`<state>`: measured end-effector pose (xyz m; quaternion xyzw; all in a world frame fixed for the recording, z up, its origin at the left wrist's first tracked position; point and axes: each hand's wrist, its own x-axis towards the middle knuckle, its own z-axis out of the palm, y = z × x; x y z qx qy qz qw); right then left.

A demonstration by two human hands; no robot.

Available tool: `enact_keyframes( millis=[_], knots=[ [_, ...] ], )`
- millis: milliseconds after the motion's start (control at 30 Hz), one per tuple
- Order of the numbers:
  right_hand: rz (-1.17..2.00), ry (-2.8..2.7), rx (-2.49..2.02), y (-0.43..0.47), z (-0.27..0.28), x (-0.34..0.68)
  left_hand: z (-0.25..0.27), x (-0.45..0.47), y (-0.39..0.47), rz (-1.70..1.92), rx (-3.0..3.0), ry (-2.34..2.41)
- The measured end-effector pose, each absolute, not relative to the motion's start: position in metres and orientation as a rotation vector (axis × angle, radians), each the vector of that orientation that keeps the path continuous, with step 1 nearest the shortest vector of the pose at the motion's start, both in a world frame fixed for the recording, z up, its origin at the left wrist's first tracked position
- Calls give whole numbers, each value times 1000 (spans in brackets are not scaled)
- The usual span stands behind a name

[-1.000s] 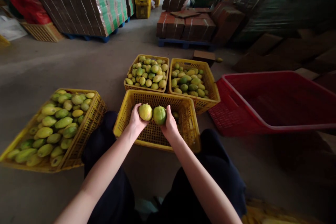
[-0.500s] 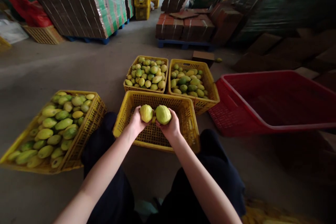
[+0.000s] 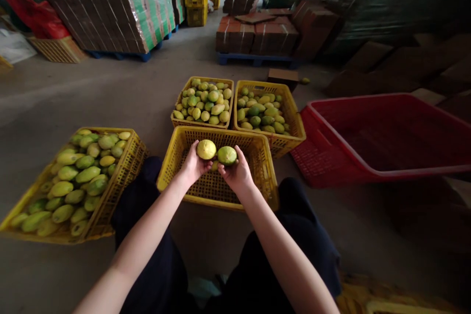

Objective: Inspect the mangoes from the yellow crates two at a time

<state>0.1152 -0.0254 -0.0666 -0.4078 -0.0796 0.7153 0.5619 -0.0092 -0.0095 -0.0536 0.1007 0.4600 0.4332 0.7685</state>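
My left hand (image 3: 194, 163) is closed around a yellow papaya (image 3: 206, 149), one end of which faces up. Beside it, my right hand (image 3: 237, 169) grips a greener papaya (image 3: 227, 155), with the thumb along its right side. Both fruits are held a small distance apart over a yellow plastic crate (image 3: 176, 176) between my knees. A bit of another yellow fruit (image 3: 214, 166) shows between my hands, mostly hidden. The crate's slatted floor is visible around my hands.
Yellow crates full of papayas stand at the left (image 3: 121, 176), beyond the middle crate (image 3: 175, 120) and to its right (image 3: 294, 120). A large red basket (image 3: 316, 157) is on the right. Farther back are strapped cardboard stacks (image 3: 235, 34) on a blue pallet (image 3: 253, 61).
Both papayas have been turned in my hands: the left one now shows a yellower end, the right one a greener face. My view has shifted slightly.
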Motion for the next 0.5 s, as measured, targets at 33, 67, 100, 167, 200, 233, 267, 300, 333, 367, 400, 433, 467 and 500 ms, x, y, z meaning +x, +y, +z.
enact_keyframes(
  millis=[33,67,100,167,200,233,267,300,333,367,400,433,467,500],
  knots=[
    [1722,-149,-963,-25,-66,115,-53,-9,-10,936,245,1008],
    [1771,-106,-964,-25,-64,116,-53,-8,-10,935,269,1016],
    [1816,-70,-959,-25,-63,117,-53,-8,-10,935,290,1026],
    [1841,-39,-935,-25,-60,120,-53,-7,-10,927,329,1053],
    [1848,-30,-927,-25,-59,121,-53,-7,-10,915,344,1071],
    [1853,-25,-920,-25,-58,123,-53,-7,-10,900,356,1087],
    [1857,-30,-914,-25,-57,125,-54,-7,-10,886,363,1100],
    [1861,-42,-909,-25,-57,126,-55,-6,-9,875,365,1107],
    [1863,-58,-909,-26,-57,127,-56,-6,-9,868,365,1111],
    [1865,-71,-914,-26,-57,127,-57,-6,-9,864,367,1116],
    [1865,-79,-921,-26,-58,127,-59,-6,-9,866,373,1120],
    [1862,-80,-931,-26,-58,127,-61,-6,-9,874,384,1121],
    [1859,-78,-938,-27,-58,127,-63,-6,-9,882,394,1123],
    [1858,-75,-943,-27,-58,127,-64,-6,-9,892,402,1122]
  ],
)
